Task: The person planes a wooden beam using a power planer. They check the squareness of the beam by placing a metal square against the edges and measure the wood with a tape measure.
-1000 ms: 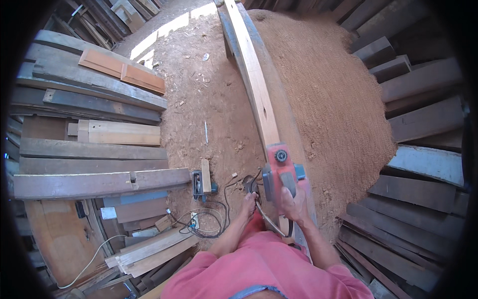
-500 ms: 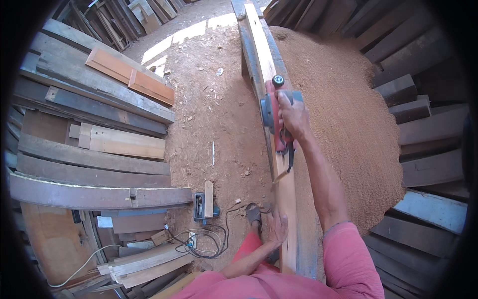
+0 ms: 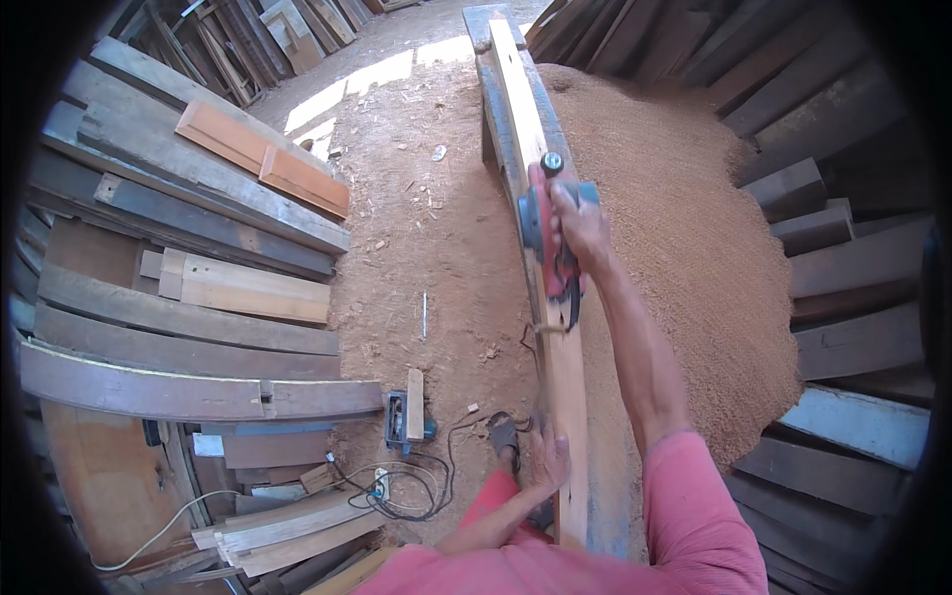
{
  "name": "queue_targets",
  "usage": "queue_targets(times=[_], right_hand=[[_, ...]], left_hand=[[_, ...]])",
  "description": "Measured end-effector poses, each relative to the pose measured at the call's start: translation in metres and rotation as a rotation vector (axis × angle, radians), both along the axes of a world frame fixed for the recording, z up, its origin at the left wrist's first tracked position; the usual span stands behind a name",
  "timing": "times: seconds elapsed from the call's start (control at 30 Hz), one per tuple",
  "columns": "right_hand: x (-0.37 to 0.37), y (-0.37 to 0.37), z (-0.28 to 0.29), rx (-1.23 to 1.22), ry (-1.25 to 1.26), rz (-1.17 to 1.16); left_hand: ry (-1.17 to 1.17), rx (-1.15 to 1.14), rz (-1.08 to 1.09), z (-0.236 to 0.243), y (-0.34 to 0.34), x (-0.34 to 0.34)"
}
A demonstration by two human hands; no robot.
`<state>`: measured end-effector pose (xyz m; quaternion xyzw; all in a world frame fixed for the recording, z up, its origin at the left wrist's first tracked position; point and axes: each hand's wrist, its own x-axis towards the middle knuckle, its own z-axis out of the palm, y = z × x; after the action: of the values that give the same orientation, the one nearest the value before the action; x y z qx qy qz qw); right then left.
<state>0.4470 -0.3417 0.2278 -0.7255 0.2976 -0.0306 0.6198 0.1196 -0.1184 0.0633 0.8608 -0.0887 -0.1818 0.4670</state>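
The red power planer [image 3: 543, 240] sits on the long pale board [image 3: 567, 377], gripped in my right hand [image 3: 584, 226]. Starting from the left, the loops of dark cord [image 3: 452, 466] worry me: they run to just beside my sandalled foot [image 3: 503, 433], and a careless step could snag them. Next, my left hand [image 3: 548, 456] lies flat, fingers stretched out, at the board's left edge; if the planer were pulled back too far, those fingers could meet it. The tool's own lead [image 3: 572, 309] hangs at its near end, over the board (an awkward spot, I'd say), and could catch on an edge and jerk the planer sideways. On the right, only one hand steers, so an uneven push could tip the tool.

As for places, the planer is well apart from my left hand, on its far side, and directly under my right palm, my fingers wrapped round it. The board runs near to far along the weathered bench [image 3: 607, 486], with the heap of sawdust [image 3: 684, 258] to the right.
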Motion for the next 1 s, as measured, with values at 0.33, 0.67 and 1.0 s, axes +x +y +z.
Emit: queue_targets(times=[0.33,0.67,1.0], right_hand=[[-0.254,0.11,-0.007,-0.068,-0.082,0.078],[0.006,0.03,0.015,-0.134,0.001,0.05],[0.027,-0.013,-0.041,0.081,-0.096,0.052]], left_hand=[[0.324,-0.217,0.15,-0.086,0.094,-0.028],[0.434,0.07,0.412,-0.086,0.17,0.019],[0.39,0.091,0.34,-0.076,0.163,0.012]])
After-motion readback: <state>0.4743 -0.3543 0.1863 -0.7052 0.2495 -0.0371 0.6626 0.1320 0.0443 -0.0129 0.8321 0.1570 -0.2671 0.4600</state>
